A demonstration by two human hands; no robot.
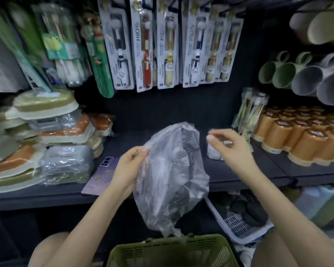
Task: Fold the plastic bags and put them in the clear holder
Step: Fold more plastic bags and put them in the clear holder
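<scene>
A crumpled clear plastic bag [170, 174] hangs in front of the dark shelf, its lower end dangling just above a green basket [172, 251]. My left hand [129, 168] pinches the bag's upper left edge between thumb and fingers. My right hand [229, 147] hovers to the right of the bag, apart from it, fingers loosely curled and holding nothing. Behind my right hand stands a small clear container [214, 151] on the shelf, partly hidden; I cannot tell if it is the holder.
A purple phone [102, 170] lies on the shelf [239, 176] left of the bag. Stacked wrapped soap dishes [47, 139] fill the left, orange cups [300, 137] the right. A white basket [237, 226] with dark discs sits below right. Toothbrush packs [162, 45] hang above.
</scene>
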